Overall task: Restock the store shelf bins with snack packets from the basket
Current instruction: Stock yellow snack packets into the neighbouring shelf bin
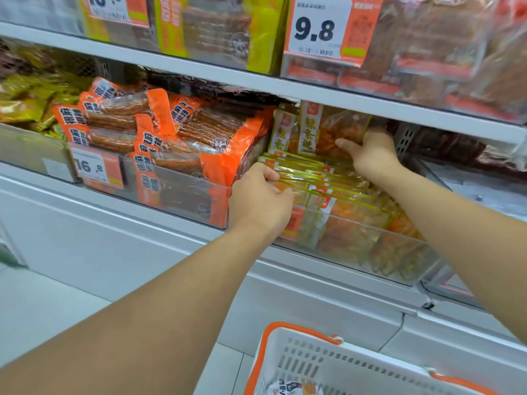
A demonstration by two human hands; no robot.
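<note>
Left hand: the left hand (259, 199), at the centre of the frame, curls its fingers over the top edges of the yellow-edged packets (322, 183) standing in a row
Right hand: the right hand (370, 155), right of centre, reaches deeper into the same bin and grips an upright packet (333, 129) at the back of the row, thumb on its front
Clear bin: the clear bin (356, 249) holding these packets sits on the middle shelf, right of centre
Orange packets: a neighbouring bin (182, 192) to the left is piled with orange packets (159, 132) and carries a 16.8 price tag (95, 168)
Upper shelf: more packets behind a 9.8 price tag (322, 29), blurred
Basket: the white basket (342, 363) with orange handles sits at the lower right of the frame, a snack packet (293, 389) just visible inside
</note>
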